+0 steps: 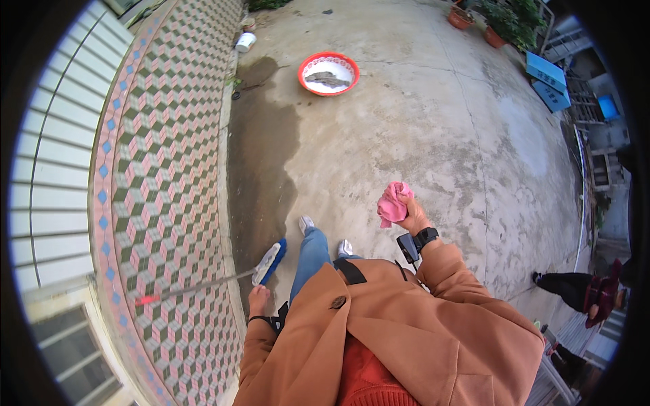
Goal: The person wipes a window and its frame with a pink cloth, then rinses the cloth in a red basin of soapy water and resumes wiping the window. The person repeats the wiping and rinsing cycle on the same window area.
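Observation:
My right hand [415, 217] grips a crumpled pink cloth [394, 203] out in front of me, above the concrete. My left hand [259, 299] hangs low on the left with curled fingers, and I cannot tell whether anything is in it. Close by that hand is a broom or brush with a blue-and-white head [269, 262]; its thin grey handle [208, 286] ends in a red tip against the tiled wall. Farther ahead on the ground sits a red-rimmed basin [303, 85] with a dark grey cloth [327, 79] lying in its white inside.
A patterned tile wall [167, 152] runs along the left, with a wet patch [259, 147] at its foot. Ahead lies a white bucket [246, 42]. Potted plants [459, 18] and blue boxes [546, 71] stand at the right. A person [569, 290] is at the far right.

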Demonstrator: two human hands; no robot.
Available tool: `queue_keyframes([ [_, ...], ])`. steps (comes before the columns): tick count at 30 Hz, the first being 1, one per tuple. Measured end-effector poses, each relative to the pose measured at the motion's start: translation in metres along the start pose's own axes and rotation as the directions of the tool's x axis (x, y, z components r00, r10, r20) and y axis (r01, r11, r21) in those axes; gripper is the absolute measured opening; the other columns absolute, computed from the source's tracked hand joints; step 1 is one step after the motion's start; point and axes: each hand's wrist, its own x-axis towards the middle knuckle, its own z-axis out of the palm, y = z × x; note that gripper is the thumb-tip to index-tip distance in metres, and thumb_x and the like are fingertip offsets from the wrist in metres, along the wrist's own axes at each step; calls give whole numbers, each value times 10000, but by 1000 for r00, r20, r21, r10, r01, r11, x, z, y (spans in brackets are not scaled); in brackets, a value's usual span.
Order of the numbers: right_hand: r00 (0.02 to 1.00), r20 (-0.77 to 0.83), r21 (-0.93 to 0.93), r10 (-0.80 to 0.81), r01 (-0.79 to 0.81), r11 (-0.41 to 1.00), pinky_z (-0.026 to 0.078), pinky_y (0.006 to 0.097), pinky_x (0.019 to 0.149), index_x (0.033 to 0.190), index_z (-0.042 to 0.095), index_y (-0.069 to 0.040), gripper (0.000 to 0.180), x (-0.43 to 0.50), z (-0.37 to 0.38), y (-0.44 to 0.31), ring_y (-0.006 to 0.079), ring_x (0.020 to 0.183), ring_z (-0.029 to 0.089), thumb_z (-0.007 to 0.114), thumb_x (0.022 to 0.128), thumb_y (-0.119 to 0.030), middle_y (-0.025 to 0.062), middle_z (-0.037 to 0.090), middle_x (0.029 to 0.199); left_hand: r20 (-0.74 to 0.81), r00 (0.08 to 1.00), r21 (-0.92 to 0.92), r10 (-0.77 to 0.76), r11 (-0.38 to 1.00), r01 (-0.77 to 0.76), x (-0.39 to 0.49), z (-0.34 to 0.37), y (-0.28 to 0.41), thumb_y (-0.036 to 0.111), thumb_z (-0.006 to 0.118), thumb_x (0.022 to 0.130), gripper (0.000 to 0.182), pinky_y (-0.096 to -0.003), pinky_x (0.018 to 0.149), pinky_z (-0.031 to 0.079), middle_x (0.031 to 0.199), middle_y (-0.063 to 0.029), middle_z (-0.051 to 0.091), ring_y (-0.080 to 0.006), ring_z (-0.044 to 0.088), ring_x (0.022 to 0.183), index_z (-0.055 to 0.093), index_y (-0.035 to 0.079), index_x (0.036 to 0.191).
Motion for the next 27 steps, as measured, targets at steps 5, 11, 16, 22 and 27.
queue_keyframes([
  [5,998,-40,71,-38,41,997,488,519,898,1206,508,-81,377,30,8,-39,329,1042,581,605,845,-134,129,593,1146,37,998,234,-41,972,32,73,22,67,179,515,886,198,-259,399,382,660,-39,592,-120,520,491,556,47,1028],
  [11,987,-69,110,-143,150,983,490,515,906,1180,525,-62,330,55,52,-85,321,1038,592,587,862,-121,134,608,1124,121,990,200,69,975,-92,154,52,198,251,540,896,291,-257,561,434,847,-9,633,-114,596,719,565,93,1139],
  [16,959,-151,103,-238,255,961,535,468,838,1120,550,-38,294,84,79,-102,298,952,625,610,836,-83,138,626,1052,247,956,332,159,913,-238,214,97,314,225,535,912,341,-204,500,384,836,-5,630,-65,561,671,535,76,1219],
  [22,941,-252,99,-225,256,962,543,438,788,1111,556,-68,334,138,90,-149,258,893,641,664,806,-148,101,639,1032,328,942,478,71,848,-230,223,192,411,245,509,917,390,-254,628,442,950,-36,639,-114,603,817,497,69,1265],
  [27,951,-223,87,-214,238,968,544,410,759,1074,571,-43,229,209,102,-213,238,885,642,588,857,-112,105,654,981,330,944,547,-7,816,-186,223,284,457,258,492,922,419,-294,754,453,1058,-77,634,-182,604,970,474,66,1294],
])
